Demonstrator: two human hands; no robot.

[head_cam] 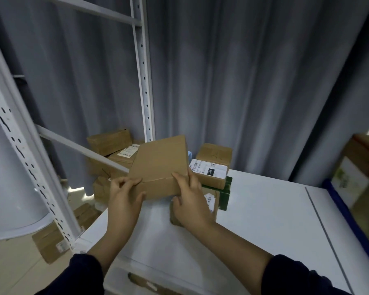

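Observation:
A plain brown cardboard box (pixel 161 165) is held tilted above the far left part of the white table (pixel 264 209). My left hand (pixel 124 196) grips its near left corner, thumb on the top face. My right hand (pixel 190 199) holds the near right corner, fingers over the top edge and thumb underneath. A smaller cardboard box with a barcode label (pixel 212 202) lies on the table under my right hand, mostly hidden.
A labelled box (pixel 213 165) sits on a dark green object (pixel 225 193) at the table's back. More boxes (pixel 111 145) are piled on the floor behind a white metal rack (pixel 144 81). A blue-edged bin with a carton (pixel 354 173) stands at right. Grey curtains hang behind.

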